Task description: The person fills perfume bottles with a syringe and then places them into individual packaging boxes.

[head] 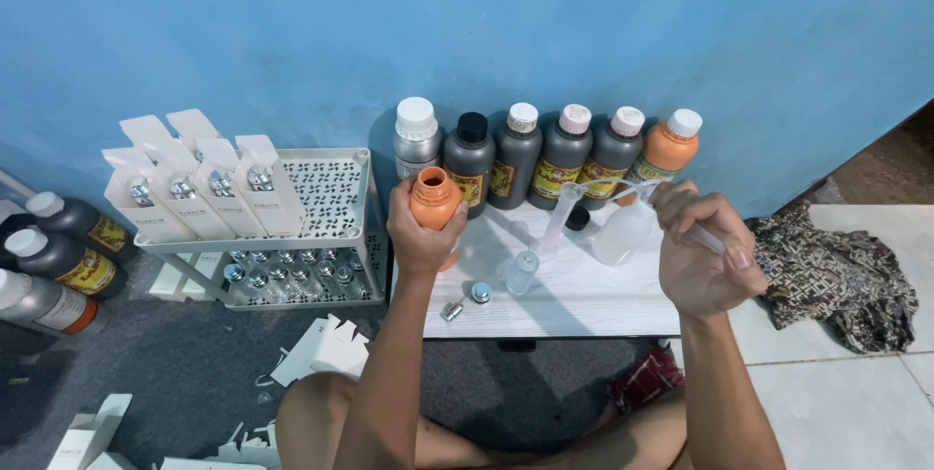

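Orange bottle (434,199) in left hand (420,232) — six labelled bottles (564,151) behind.

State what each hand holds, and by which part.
Left hand: open orange bottle, gripped around its body. Right hand: thin clear syringe-like tube, pinched along its barrel.

bottle row (545,154) blocks back, rack (331,198) left, board's (584,305) front open
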